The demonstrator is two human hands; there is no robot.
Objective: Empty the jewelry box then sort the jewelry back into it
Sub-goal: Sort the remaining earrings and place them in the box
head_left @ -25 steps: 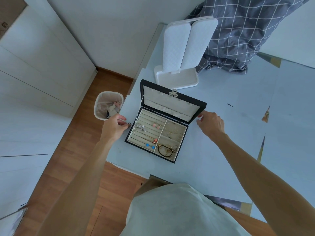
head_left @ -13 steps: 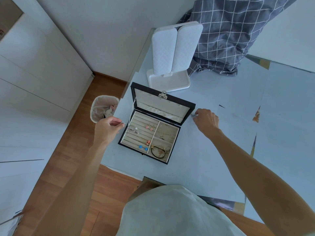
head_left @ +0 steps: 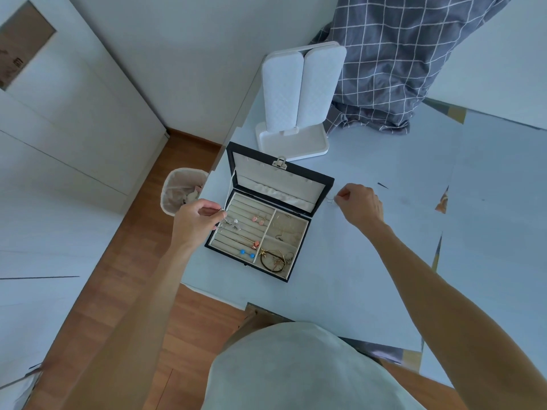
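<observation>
A black jewelry box (head_left: 217, 244) stands open on the pale blue table, its cream-lined lid (head_left: 278, 180) tilted back. Its ring rolls hold pink earrings (head_left: 258, 220), blue bead earrings (head_left: 247, 253) and a silver piece (head_left: 233, 224). The right compartments hold a thin chain (head_left: 288, 230) and a dark bangle with gold pieces (head_left: 273, 260). My left hand (head_left: 196, 221) is at the box's left edge and pinches a small silver piece at the ring rolls. My right hand (head_left: 359, 204) is on the table right of the lid, fingers curled, pinching a tiny thin wire piece (head_left: 331, 200).
A white folded stand mirror (head_left: 299, 96) stands behind the box. A grey checked cloth (head_left: 393, 63) hangs at the back right. A lined waste bin (head_left: 182, 192) sits on the wooden floor just left of the table edge. White cupboards fill the left side.
My left hand has moved from the box's outer left edge in over the ring rolls. My right hand stays beside the lid with the small wire piece at its fingertips.
</observation>
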